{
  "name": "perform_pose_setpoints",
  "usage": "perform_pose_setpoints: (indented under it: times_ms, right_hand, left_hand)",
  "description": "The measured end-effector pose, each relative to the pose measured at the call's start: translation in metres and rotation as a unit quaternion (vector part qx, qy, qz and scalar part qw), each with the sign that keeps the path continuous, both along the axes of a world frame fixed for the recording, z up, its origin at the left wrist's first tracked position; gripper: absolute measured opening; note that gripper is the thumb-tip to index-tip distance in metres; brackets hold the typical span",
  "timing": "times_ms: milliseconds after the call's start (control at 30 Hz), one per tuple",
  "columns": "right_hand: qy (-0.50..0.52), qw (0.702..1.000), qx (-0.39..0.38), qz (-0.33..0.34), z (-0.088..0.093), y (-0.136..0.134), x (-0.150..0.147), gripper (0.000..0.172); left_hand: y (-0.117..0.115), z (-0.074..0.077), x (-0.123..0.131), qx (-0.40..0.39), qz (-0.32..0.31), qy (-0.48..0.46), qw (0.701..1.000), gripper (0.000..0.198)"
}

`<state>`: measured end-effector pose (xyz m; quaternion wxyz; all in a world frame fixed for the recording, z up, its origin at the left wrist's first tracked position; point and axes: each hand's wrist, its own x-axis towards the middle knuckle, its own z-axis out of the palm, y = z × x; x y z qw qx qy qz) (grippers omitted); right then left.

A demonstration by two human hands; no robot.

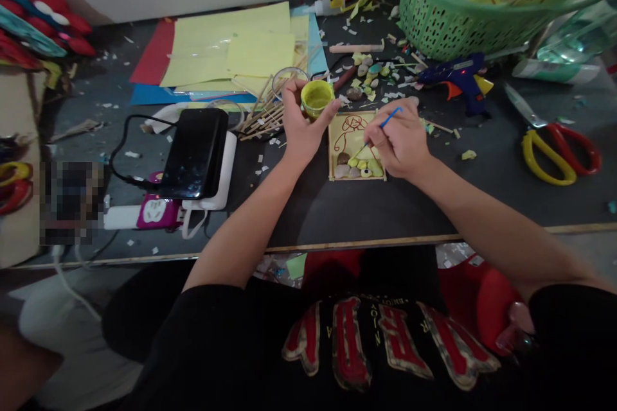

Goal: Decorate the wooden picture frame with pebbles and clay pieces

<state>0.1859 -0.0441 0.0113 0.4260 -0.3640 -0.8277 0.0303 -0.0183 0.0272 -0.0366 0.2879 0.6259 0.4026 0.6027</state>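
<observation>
My left hand (306,122) is wrapped round a small yellow paint pot (317,97), its open top facing up. A thin blue paintbrush (384,123) is pinched in my right hand (402,141). Its tip reaches down to the pebbles (354,170) along the lower part of a small stick-framed picture (341,135). Some pebbles are yellow, others grey or brown, and one bears an eye-like dot. Red-brown lines form a drawing on the picture's pale backing. My right hand covers part of its right side.
Behind my hands lie wooden sticks (265,109), loose pebbles (369,70) and yellow paper sheets (231,38). To the right are a blue glue gun (457,80), scissors (554,141) and a green basket (463,26). A phone (195,151) with cables lies left. Paper scraps litter the dark table.
</observation>
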Motion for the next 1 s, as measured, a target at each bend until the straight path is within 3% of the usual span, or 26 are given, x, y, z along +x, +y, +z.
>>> perform_pose_setpoints:
  times_ms: [233,467,800,1000]
  right_hand:
    - [0.039,0.999,-0.021,-0.028,0.004,0.000,0.002,0.049]
    - [0.213,0.956,-0.200,-0.014,-0.001,0.006,0.005,0.054]
    - [0.106,0.974,-0.197,-0.022,0.003,0.006,0.006,0.056]
    - [0.027,0.989,-0.147,-0.009,0.007,0.005,0.008,0.059]
  left_hand:
    - [0.001,-0.004,-0.002,0.010,-0.005,0.017,1.000,0.068]
    - [0.001,-0.004,-0.002,0.012,-0.004,0.025,1.000,0.066]
    - [-0.010,0.009,0.002,0.034,-0.003,0.035,0.999,0.061]
    - [-0.011,0.010,0.003,0.035,-0.004,0.028,0.999,0.062]
